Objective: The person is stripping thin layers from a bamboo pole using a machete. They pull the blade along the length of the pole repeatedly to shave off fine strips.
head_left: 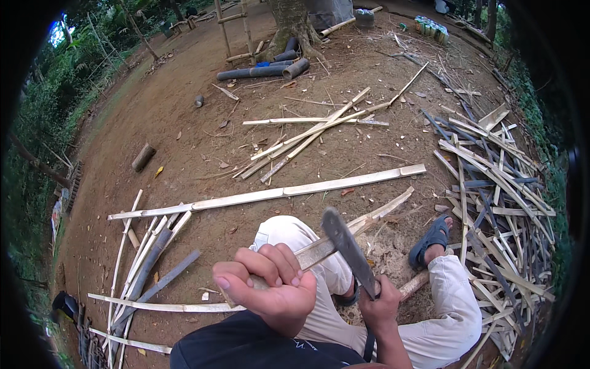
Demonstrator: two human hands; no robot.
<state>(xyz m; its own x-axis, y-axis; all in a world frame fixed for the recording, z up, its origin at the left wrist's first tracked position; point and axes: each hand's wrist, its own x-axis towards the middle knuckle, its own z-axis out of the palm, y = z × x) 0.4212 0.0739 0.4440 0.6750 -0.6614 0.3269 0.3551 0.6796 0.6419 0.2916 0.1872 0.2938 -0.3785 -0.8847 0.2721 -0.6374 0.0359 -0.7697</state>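
Closest of all, the left hand [267, 280] clenches a pale bamboo strip [314, 253], which slants out far and to the right between the person's legs. Just right of it, the right hand [382, 304] grasps a dark metal blade [350, 249] at its near end; the blade crosses over the strip, though whether its edge touches cannot be told. Beyond the light trousers [452, 307], a sandal [430, 241] rests on the ground near a large pile of split bamboo [504, 240] at the right. More strips [132, 280] lie at the left. Farther out, one long strip [246, 200] spans the ground, then several crossed strips [319, 131]. Farther still, dark bamboo tubes [252, 72] lie by a tree trunk [295, 21].
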